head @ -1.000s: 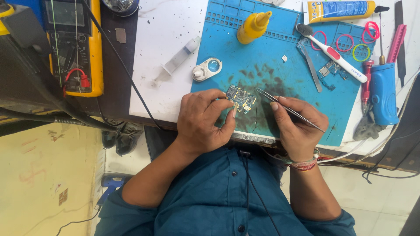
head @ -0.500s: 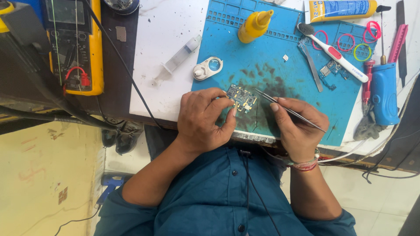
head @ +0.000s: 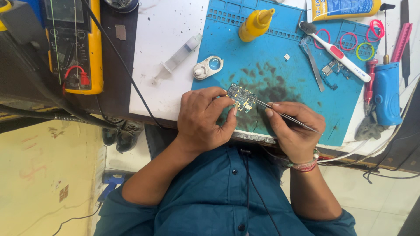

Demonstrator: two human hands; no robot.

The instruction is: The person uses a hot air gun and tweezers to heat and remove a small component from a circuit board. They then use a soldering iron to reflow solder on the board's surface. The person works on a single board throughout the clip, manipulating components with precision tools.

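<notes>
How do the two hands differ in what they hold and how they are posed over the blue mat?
The left hand pinches a small circuit board by its edge with thumb and fingers; the right hand grips thin metal tweezers like a pen. The left hand steadies the board, while the right hand aims the tweezers' tips at it. The right wrist wears a band; the left wrist is bare. Both are bare and work above the blue mat.

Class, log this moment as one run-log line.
left hand: pinches circuit board | right hand: holds tweezers, tips at board | surface: blue work mat
</notes>
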